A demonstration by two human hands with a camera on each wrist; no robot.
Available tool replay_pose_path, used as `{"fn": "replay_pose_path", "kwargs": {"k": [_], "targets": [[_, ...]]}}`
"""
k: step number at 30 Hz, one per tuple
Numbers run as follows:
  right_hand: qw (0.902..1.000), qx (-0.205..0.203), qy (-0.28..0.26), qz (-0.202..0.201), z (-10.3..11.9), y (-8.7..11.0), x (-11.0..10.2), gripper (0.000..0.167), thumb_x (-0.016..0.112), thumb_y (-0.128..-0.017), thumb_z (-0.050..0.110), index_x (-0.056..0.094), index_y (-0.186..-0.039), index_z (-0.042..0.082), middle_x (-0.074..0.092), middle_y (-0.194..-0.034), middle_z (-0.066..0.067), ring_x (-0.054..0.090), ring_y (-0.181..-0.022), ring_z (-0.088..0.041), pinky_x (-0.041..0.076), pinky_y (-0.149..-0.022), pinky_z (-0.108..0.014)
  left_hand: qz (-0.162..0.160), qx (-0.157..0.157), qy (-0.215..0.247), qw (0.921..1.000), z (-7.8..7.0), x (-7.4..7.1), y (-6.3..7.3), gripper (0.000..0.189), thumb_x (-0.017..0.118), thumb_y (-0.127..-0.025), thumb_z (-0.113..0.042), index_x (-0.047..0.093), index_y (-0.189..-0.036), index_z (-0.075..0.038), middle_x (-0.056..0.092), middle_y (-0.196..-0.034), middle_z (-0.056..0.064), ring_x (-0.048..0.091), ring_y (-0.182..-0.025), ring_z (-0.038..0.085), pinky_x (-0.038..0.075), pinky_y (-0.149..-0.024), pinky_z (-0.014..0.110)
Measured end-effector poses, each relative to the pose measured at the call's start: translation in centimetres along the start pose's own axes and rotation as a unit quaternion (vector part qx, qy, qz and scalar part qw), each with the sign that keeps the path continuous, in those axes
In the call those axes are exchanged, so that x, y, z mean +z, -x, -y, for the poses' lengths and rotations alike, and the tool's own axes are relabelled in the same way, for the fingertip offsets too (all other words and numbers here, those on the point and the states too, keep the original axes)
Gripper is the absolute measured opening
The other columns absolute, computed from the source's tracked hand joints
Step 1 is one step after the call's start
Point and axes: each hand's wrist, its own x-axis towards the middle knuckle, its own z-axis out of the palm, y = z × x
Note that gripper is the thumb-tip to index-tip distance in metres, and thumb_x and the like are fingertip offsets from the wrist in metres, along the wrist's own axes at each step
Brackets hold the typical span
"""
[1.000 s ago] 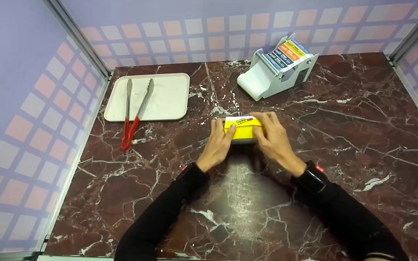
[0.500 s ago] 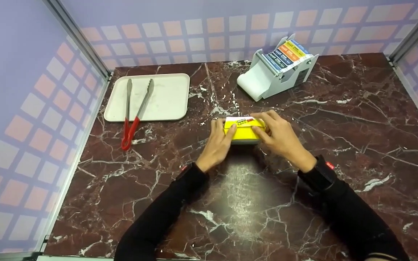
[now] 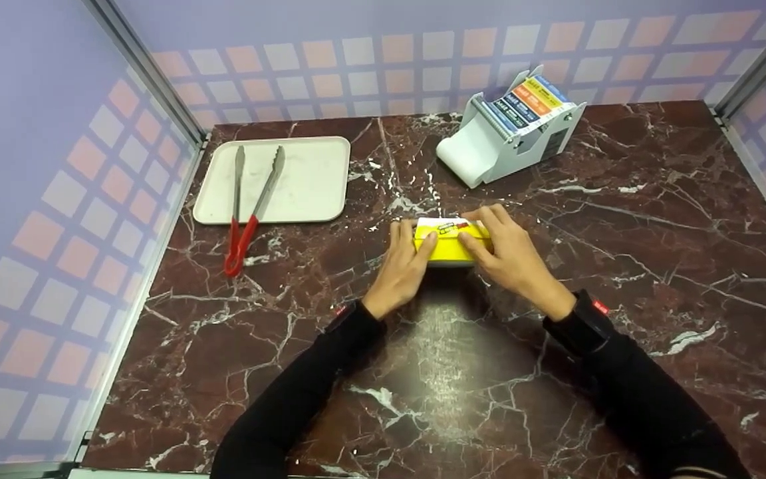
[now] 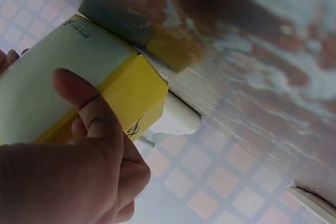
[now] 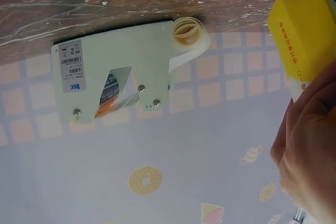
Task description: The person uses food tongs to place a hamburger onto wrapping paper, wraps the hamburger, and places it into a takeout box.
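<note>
Both hands [image 3: 463,256] clasp yellow box [image 3: 448,246] ends, near side of label dispenser [image 3: 509,126]. Judged light, stiff cardboard, crushable; hold end faces.

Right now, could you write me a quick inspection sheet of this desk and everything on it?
Surface: dark red marble table.
Job's things: yellow box lying on the table.
Clutter: red-handled tongs lying half on a white tray; white label dispenser at the back.
Hands: left hand and right hand grip the box from either side.
Cables: nothing seen.
Surroundings: purple checked walls.
</note>
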Motion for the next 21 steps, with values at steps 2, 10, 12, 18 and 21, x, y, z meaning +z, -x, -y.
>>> {"fn": "replay_pose_path", "kwargs": {"k": [2,10,12,18,21], "targets": [[1.0,0.005,0.002,-0.006,0.03,0.06,0.19,0.034,0.061,-0.103,0.031,0.063,-0.122,0.003,0.06,-0.119,-0.018,0.064,-0.101,-0.037,0.056,-0.094,-0.054,0.003,-0.005,-0.001,1.0,0.02,0.03,0.03,0.06,0.034,-0.105,-0.053,0.039,-0.141,-0.006,0.04,-0.14,0.018,0.055,-0.122,0.036,0.05,-0.107,0.055],[0.9998,0.005,0.005,-0.017,0.06,0.2,0.71,0.032,0.058,-0.106,0.027,0.062,-0.124,0.001,0.06,-0.117,-0.018,0.063,-0.095,-0.035,0.057,-0.09,-0.052,0.009,-0.013,0.006,0.9999,0.17,0.04,-0.01,0.056,0.033,-0.106,-0.053,0.04,-0.138,-0.009,0.039,-0.141,0.018,0.055,-0.123,0.035,0.051,-0.105,0.058],[0.9998,0.003,0.005,-0.02,0.07,0.2,0.81,0.032,0.056,-0.107,0.027,0.062,-0.124,0.001,0.059,-0.116,-0.018,0.063,-0.093,-0.035,0.057,-0.089,-0.052,0.007,-0.01,0.006,0.9999,0.18,0.07,-0.03,0.053,0.033,-0.106,-0.053,0.04,-0.136,-0.01,0.04,-0.136,0.015,0.056,-0.118,0.032,0.054,-0.101,0.053],[0.9995,0.001,-0.003,-0.03,0.14,0.13,0.85,0.031,0.058,-0.104,0.027,0.062,-0.123,0.003,0.059,-0.117,-0.019,0.063,-0.098,-0.037,0.056,-0.092,-0.054,-0.005,0.003,-0.008,0.9999,0.1,0.1,-0.17,0.053,0.035,-0.105,-0.05,0.041,-0.137,-0.007,0.04,-0.129,0.013,0.054,-0.106,0.026,0.054,-0.095,0.044],[0.9996,0.006,-0.007,-0.028,0.18,0.15,0.85,0.032,0.059,-0.103,0.028,0.061,-0.123,0.003,0.058,-0.118,-0.02,0.062,-0.101,-0.037,0.055,-0.094,-0.053,-0.006,0.007,-0.009,0.9999,0.15,0.09,-0.18,0.052,0.036,-0.106,-0.049,0.041,-0.136,-0.007,0.04,-0.127,0.012,0.052,-0.102,0.024,0.054,-0.091,0.04]]}}
